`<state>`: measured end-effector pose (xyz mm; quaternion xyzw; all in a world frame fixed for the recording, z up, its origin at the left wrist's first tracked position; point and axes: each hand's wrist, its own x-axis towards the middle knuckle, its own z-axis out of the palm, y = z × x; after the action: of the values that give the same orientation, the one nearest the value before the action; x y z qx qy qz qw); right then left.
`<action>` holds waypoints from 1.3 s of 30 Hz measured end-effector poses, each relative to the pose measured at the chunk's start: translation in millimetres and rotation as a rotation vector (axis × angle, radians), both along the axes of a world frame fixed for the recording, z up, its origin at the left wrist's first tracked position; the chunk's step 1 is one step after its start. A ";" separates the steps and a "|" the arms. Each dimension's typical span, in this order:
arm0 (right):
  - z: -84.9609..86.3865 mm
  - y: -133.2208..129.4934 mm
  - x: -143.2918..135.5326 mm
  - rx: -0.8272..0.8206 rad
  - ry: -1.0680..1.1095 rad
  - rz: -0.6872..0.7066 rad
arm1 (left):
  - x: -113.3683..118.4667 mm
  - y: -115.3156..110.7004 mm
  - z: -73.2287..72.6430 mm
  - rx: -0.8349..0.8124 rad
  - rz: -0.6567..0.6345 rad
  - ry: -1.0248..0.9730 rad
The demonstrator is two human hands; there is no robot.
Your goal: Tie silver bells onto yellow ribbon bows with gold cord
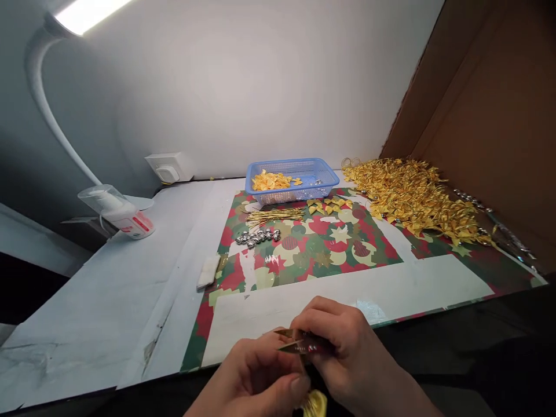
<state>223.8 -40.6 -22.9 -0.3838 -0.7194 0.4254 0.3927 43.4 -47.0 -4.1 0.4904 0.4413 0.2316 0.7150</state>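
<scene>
Best done close to the body, low over the near edge of the surface (pixel 130 301), with both hands pinching together. Left hand (pixel 256 382) closed from below on a small gold ribbon piece (pixel 299 343), thumb and forefinger tight; a bit of yellow-gold material (pixel 316 403) hanging just under the thumb. Right hand (pixel 351 359) curled over the top of the same piece, fingertips (pixel 319 315) pressing down, so a narrow grip on each side, holding the one item between them. Exact shape of the piece hard to tell, mostly hidden by fingers. Good practice here, as a judgement: keep the fold pinched flat between the pads, avoid shifting either grip at once, keep the loose end free below.

So the worked piece sits inside both grips, touching both, above the dark strip in front of the surface.

Farther out, on the red-and-green patterned mat (pixel 304 255): a small white block (pixel 208 271) at the mat's left edge, a cluster of silver bells (pixel 258 236), a bundle of thin gold wires (pixel 273 216), a few finished yellow bows (pixel 330 204). Behind them a blue basket (pixel 321 174) with yellow pieces inside. To the right a large heap of gold bows (pixel 412 197), near a cardboard wall (pixel 490 116). Far left, a plastic bottle (pixel 119 213) lying beside a lamp arm (pixel 56 116).
</scene>
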 end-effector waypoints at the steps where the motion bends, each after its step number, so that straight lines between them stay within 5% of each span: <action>1: -0.6 -1.2 2.9 -0.002 -0.035 0.005 | 1.2 -0.7 -1.2 -0.009 0.013 -0.007; 8: 0.3 -22.5 39.2 -0.072 -0.236 0.043 | -2.8 -7.3 -5.5 -0.155 0.099 -0.012; 17: 2.4 -25.1 42.7 0.134 -0.513 0.109 | -3.4 -7.3 -7.7 -0.119 0.089 0.007; 32: 1.7 -24.9 37.0 0.110 -0.391 0.114 | -0.8 -7.6 -6.7 -0.108 0.066 0.020; 36: 1.3 -22.4 44.1 0.085 -0.276 0.009 | -1.7 -7.2 -5.3 -0.088 0.045 0.020; 39: -11.5 -4.6 54.2 0.177 -0.360 -0.267 | -3.7 -4.4 -4.3 -0.050 0.050 0.052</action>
<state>278.0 -45.2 -34.3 -0.5090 -0.7553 0.2297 0.3431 39.7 -51.4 -8.4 0.4671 0.4774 0.2253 0.7093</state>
